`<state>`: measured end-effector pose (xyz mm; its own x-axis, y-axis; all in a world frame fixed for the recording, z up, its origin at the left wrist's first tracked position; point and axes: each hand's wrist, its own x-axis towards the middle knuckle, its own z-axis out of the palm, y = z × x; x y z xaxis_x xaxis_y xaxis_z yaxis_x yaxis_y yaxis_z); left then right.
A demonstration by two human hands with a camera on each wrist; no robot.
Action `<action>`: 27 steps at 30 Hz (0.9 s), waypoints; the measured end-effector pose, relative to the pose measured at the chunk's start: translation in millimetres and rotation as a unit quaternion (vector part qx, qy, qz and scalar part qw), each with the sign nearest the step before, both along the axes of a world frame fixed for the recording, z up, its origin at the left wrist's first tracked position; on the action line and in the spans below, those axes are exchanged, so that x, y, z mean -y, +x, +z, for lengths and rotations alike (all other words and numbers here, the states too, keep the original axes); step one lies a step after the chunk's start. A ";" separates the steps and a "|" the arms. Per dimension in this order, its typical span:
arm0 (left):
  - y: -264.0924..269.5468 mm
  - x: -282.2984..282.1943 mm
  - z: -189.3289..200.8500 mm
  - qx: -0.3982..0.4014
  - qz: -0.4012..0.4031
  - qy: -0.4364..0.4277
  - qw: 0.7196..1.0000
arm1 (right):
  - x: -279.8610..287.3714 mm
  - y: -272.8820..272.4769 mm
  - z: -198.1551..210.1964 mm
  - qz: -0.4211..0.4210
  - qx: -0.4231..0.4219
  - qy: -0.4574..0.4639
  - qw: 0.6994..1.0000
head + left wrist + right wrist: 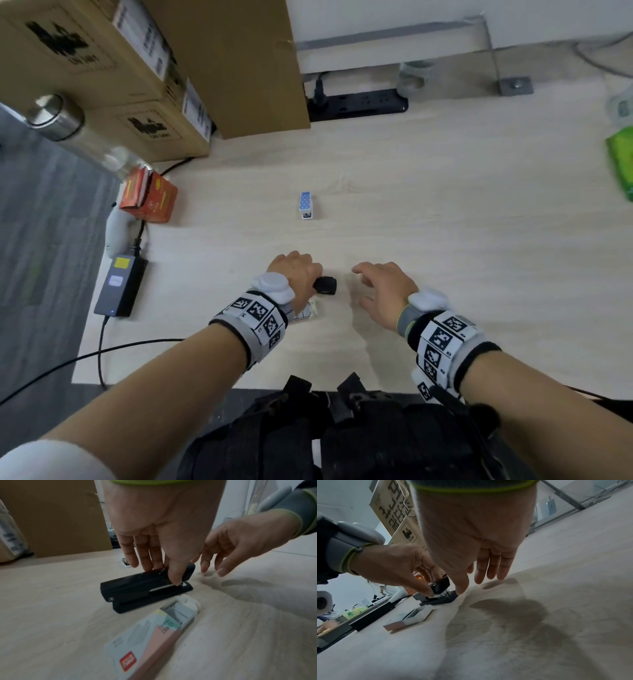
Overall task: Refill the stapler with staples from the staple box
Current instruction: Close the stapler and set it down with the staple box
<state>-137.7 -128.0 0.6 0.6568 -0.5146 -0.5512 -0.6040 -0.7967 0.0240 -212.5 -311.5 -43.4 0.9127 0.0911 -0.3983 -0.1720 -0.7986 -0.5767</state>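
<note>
A black stapler (325, 285) (140, 588) (441, 596) lies on the light wooden table (445, 205). My left hand (294, 274) (161, 574) (429, 586) grips it near the front end, fingers over the top and thumb on the near side. Just in front of the stapler lies the staple box (306, 313) (150, 639) (409, 618), with its inner tray slid out and grey staples (180, 612) showing. My right hand (368, 286) (212, 566) (474, 584) hovers to the right of the stapler's front, fingers spread and holding nothing.
A small blue-and-white box (306, 205) stands farther back on the table. At the left edge are an orange carton (149, 198), a black power adapter (120, 287) with cables and stacked cardboard boxes (102, 68). A power strip (359, 104) lies at the back, a green packet (620, 164) far right.
</note>
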 end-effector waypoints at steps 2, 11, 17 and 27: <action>-0.6 5.5 -0.1 0.010 -0.014 0.030 0.999 | 3.7 0.6 -0.6 0.005 -0.001 0.000 1.000; -7.8 25.3 13.7 0.008 -0.064 0.142 0.988 | 9.8 14.5 14.5 0.082 -0.025 -0.063 0.994; -11.1 27.8 16.7 0.019 -0.054 0.143 0.988 | 7.1 20.1 16.9 0.111 -0.052 -0.114 0.986; 8.8 3.8 20.6 0.044 -0.094 0.131 0.986 | 10.9 24.4 14.3 0.104 -0.058 -0.114 0.986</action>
